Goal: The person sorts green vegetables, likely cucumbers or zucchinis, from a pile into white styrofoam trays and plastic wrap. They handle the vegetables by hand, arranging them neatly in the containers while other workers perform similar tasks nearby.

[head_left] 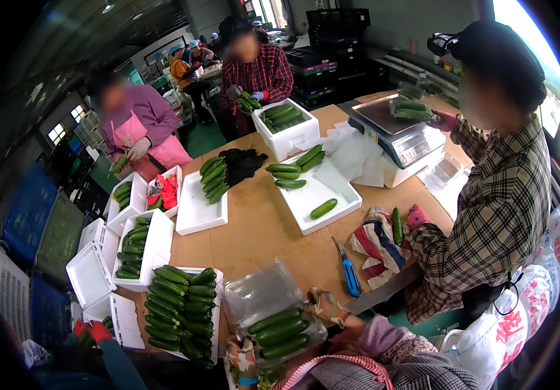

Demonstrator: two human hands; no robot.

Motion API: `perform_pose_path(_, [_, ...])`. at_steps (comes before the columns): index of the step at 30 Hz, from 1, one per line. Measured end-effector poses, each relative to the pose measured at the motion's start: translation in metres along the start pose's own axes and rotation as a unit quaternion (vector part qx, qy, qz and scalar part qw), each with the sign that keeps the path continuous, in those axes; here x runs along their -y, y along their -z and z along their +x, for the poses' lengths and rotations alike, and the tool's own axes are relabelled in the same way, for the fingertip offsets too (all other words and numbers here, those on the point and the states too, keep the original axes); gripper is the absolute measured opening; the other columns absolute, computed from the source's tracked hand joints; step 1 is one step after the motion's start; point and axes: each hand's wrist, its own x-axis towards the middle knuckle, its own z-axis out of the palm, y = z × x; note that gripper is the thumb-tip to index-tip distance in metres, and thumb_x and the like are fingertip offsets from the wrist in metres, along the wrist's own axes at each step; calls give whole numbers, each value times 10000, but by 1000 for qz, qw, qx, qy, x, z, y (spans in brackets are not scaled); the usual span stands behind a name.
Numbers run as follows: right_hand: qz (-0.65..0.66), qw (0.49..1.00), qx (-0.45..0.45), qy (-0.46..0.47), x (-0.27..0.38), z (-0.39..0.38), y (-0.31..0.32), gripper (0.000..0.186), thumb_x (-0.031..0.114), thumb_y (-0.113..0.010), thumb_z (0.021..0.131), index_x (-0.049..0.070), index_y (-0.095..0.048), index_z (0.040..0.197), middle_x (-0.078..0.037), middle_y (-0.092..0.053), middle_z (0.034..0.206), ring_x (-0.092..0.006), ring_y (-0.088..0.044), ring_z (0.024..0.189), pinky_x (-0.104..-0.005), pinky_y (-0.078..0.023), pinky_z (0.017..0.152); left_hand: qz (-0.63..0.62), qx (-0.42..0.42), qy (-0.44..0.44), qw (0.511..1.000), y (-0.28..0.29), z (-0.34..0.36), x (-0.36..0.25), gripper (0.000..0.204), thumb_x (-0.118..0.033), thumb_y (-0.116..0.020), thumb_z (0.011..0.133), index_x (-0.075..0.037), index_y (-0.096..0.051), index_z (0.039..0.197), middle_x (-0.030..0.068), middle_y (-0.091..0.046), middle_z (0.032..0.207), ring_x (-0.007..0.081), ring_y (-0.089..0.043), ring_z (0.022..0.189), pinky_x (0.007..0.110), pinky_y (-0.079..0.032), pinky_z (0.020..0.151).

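Note:
Three dark green zucchini [282, 335] lie side by side in a clear plastic bag [319, 333] at the table's near edge. My right hand [329, 307], in a camouflage-patterned glove, grips the bag's far right corner. On the near left, my left hand [241, 359], gloved alike, has its fingers closed at the bag's left edge; the fingertips are partly hidden. Just beyond lies a stack of flat clear bags [260, 289]. To the left, a white foam box [217, 312] is packed with rows of zucchini [181, 305].
A blue-handled knife [349, 276] lies right of centre, beside a striped cloth [379, 244]. White foam trays [342, 218] and boxes stand around the table. A scale [397, 133] is at the far right. Co-workers handle zucchini opposite, at the right and at the lower left.

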Motion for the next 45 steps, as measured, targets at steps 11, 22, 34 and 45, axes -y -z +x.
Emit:
perform_pose_path(11, [-51,997,52,-5,10,2,1,355,272,-703,785,4,-584,984,-202,-651,902,-339,-644,859,-407,-491,739,-224,35,63,972,45,25,11,495,-205,-672,821,9,-527,1244,136,-634,1038,253,-595,826,336,-485,710])
perform_pose_path(22, [90,993,55,-43,10,-8,16,544,192,-614,869,1,-441,1349,-201,-583,1244,-300,-579,1146,-361,-457,939,-436,84,62,894,32,45,16,404,-166,-626,876,-13,-542,1240,65,-637,966,159,-567,682,284,-473,594])
perform_pose_path(34, [118,984,129,20,47,-9,40,586,174,-522,873,41,-355,1419,-197,-584,1207,-289,-609,1015,-356,-456,899,-433,233,73,868,21,2,-1,558,-433,-546,928,-12,-519,1294,89,-598,1193,134,-591,737,264,-491,622])
perform_pose_path(45, [592,792,150,7,33,36,135,604,223,-564,945,30,-281,1443,71,-392,742,-8,-421,594,-142,-327,520,-591,397,-18,702,-21,38,-131,577,-330,-589,870,-19,-456,1337,160,-406,1427,192,-617,981,270,-540,746])
